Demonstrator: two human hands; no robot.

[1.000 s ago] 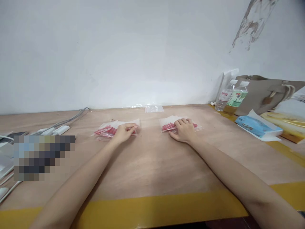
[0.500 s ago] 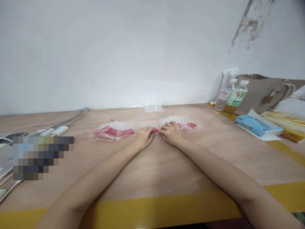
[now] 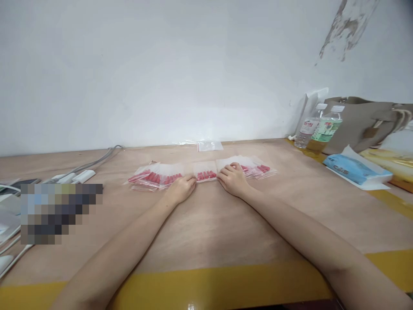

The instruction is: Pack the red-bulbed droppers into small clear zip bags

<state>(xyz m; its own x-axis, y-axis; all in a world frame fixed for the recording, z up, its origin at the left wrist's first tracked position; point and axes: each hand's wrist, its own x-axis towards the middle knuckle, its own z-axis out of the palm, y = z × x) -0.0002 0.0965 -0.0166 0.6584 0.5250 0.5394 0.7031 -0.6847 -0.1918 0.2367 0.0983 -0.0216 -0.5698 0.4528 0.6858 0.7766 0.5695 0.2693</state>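
Note:
A small clear zip bag of red pieces [image 3: 206, 174] lies flat on the wooden table [image 3: 206, 224] between my hands. My left hand [image 3: 181, 189] is curled, with its fingertips pinching the bag's left edge. My right hand [image 3: 232, 178] is curled too, its fingertips on the bag's right edge. To the left lies a pile of like bags [image 3: 151, 177]. Another pile [image 3: 260, 168] lies to the right, partly under my right hand.
An empty clear bag [image 3: 209, 145] lies by the wall. Two water bottles [image 3: 319, 128], a beige handbag [image 3: 368, 122] and a blue tissue pack [image 3: 353, 167] stand at the right. Cables and white plugs [image 3: 75, 175] lie at the left. Yellow tape [image 3: 206, 286] edges the table's front.
My hands left the two piles and came together at the middle. A single bag now lies between them, and my left hand has slid back to its left edge.

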